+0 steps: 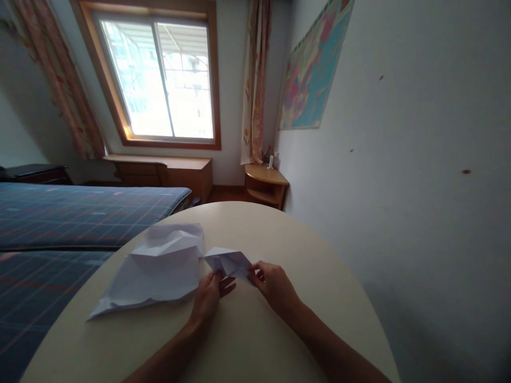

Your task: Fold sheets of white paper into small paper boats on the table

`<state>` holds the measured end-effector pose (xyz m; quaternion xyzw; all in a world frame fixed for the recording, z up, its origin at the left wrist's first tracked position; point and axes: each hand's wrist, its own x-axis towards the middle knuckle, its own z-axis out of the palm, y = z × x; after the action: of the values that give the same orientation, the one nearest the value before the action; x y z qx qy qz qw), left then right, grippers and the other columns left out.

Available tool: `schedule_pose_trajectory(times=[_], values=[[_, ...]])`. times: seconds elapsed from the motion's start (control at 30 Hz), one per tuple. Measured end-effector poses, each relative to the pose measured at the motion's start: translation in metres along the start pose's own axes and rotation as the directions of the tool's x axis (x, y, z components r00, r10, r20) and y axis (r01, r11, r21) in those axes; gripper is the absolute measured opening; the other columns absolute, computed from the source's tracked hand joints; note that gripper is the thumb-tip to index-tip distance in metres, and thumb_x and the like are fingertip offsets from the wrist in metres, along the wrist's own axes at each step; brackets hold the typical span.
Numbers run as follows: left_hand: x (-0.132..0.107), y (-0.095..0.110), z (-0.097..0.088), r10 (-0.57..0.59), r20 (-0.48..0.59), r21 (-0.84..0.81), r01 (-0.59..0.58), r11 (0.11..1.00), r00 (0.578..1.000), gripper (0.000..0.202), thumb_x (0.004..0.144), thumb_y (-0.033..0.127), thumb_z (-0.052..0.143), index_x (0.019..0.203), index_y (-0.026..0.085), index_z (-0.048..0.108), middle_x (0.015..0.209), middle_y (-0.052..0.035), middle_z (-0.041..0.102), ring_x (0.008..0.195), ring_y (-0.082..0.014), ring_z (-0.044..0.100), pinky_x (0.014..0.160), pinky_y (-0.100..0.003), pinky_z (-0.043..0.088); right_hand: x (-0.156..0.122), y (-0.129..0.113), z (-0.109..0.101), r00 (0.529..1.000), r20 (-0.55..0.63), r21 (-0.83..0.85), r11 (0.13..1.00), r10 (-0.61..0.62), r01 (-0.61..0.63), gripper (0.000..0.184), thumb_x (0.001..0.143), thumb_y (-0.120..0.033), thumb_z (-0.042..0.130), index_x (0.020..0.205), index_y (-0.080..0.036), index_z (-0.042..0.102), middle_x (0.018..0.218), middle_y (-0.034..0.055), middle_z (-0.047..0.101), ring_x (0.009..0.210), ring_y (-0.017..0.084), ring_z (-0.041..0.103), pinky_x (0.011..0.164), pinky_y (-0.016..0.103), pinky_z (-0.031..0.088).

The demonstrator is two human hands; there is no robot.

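White folded paper (228, 259) occupies my left hand (209, 295) and right hand (275, 283). Both pinch its edges over the table (323, 282).

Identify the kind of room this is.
Probably a bedroom in a home: a bed with a plaid cover stands at the left, floral curtains hang by the window, and a small corner stand sits against the wall.

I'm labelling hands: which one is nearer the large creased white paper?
Left. The left hand is beside the right edge of the large creased white paper; the right hand is farther right, pinching the small folded paper.
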<state>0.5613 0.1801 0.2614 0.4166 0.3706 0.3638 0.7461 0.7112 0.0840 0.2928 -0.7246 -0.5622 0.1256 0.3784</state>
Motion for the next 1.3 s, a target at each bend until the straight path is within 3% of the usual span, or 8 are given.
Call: schedule_pose_trajectory(times=[0.2, 0.3, 0.43, 0.63, 0.83, 1.07, 1.17, 1.3], values=[[-0.001, 0.002, -0.002, 0.052, -0.048, 0.053, -0.049, 0.997, 0.998, 0.012, 0.087, 0.023, 0.057, 0.080, 0.014, 0.062, 0.080, -0.0070, 0.070, 0.077, -0.0198, 0.072, 0.077, -0.035, 0.062, -0.003, -0.007, 0.001, 0.972, -0.100, -0.049, 0.977, -0.214, 0.210, 0.012, 0.085, -0.014, 0.065, 0.077, -0.022, 0.071, 0.108, 0.0072, 0.071, 0.101, 0.024, 0.064, 0.086, 0.038, 0.050], [0.000, 0.004, -0.003, 0.075, -0.101, 0.106, -0.064, 0.992, 0.992, 0.009, 0.086, 0.018, 0.058, 0.077, 0.015, 0.057, 0.071, -0.0024, 0.064, 0.069, -0.0169, 0.069, 0.070, -0.033, 0.063, -0.005, -0.013, -0.002, 0.898, -0.098, -0.120, 0.901, -0.429, 0.417, 0.008, 0.087, -0.018, 0.067, 0.080, -0.021, 0.068, 0.100, 0.0070, 0.071, 0.098, 0.023, 0.062, 0.086, 0.038, 0.049], [-0.002, 0.008, -0.003, 0.041, -0.124, 0.080, -0.031, 0.996, 0.991, 0.004, 0.089, 0.020, 0.056, 0.088, 0.017, 0.057, 0.085, -0.0045, 0.067, 0.073, -0.0166, 0.070, 0.071, -0.032, 0.062, -0.008, -0.019, -0.005, 0.858, -0.153, -0.140, 0.870, -0.490, 0.472, 0.011, 0.093, -0.027, 0.062, 0.084, -0.022, 0.065, 0.088, 0.0051, 0.072, 0.087, 0.021, 0.064, 0.082, 0.037, 0.047], [-0.022, 0.018, -0.001, -0.038, 0.034, 0.015, 0.037, 0.999, 0.999, 0.038, 0.086, 0.046, 0.061, 0.112, 0.020, 0.051, 0.099, -0.0064, 0.066, 0.086, -0.0228, 0.070, 0.071, -0.037, 0.060, -0.014, -0.021, -0.003, 0.827, -0.053, 0.048, 0.826, -0.559, 0.562, 0.011, 0.095, -0.030, 0.058, 0.087, -0.023, 0.062, 0.093, 0.0043, 0.074, 0.084, 0.017, 0.069, 0.079, 0.032, 0.048], [-0.024, 0.020, 0.000, 0.008, 0.108, 0.207, -0.031, 0.978, 0.994, 0.077, 0.060, 0.018, 0.078, 0.127, 0.020, 0.042, 0.090, -0.0021, 0.067, 0.072, -0.0192, 0.067, 0.057, -0.025, 0.053, -0.021, -0.030, -0.001, 0.754, 0.097, 0.120, 0.760, -0.650, 0.639, 0.004, 0.090, -0.023, 0.061, 0.087, -0.023, 0.061, 0.091, 0.0016, 0.074, 0.084, 0.015, 0.068, 0.087, 0.031, 0.045], [-0.020, 0.008, -0.005, 0.089, 0.274, 0.215, -0.151, 0.965, 0.958, 0.062, 0.060, 0.023, 0.080, 0.119, 0.018, 0.062, 0.123, -0.0125, 0.065, 0.123, -0.0327, 0.055, 0.103, -0.039, 0.043, -0.019, -0.030, -0.009, 0.898, 0.010, 0.065, 0.896, -0.441, 0.439, 0.011, 0.088, -0.025, 0.060, 0.099, -0.023, 0.061, 0.095, 0.0046, 0.067, 0.087, 0.018, 0.063, 0.079, 0.030, 0.049], [-0.028, 0.000, -0.004, 0.215, 0.305, 0.312, -0.311, 0.898, 0.928, 0.053, 0.071, 0.027, 0.075, 0.122, 0.020, 0.063, 0.134, -0.0126, 0.058, 0.132, -0.0310, 0.046, 0.112, -0.039, 0.033, -0.016, -0.026, -0.009, 0.918, -0.117, -0.021, 0.925, -0.379, 0.380, 0.035, 0.081, -0.032, 0.069, 0.113, -0.025, 0.057, 0.121, 0.0103, 0.057, 0.114, 0.026, 0.054, 0.095, 0.040, 0.047], [-0.034, -0.006, -0.002, 0.328, 0.403, 0.391, -0.484, 0.783, 0.855, 0.046, 0.083, 0.030, 0.063, 0.128, 0.021, 0.061, 0.140, -0.0121, 0.052, 0.134, -0.0266, 0.044, 0.115, -0.036, 0.030, -0.014, -0.021, -0.001, 0.956, -0.222, 0.080, 0.974, -0.190, 0.212, 0.046, 0.080, -0.030, 0.068, 0.120, -0.025, 0.046, 0.140, 0.0133, 0.043, 0.124, 0.028, 0.048, 0.087, 0.041, 0.053]])
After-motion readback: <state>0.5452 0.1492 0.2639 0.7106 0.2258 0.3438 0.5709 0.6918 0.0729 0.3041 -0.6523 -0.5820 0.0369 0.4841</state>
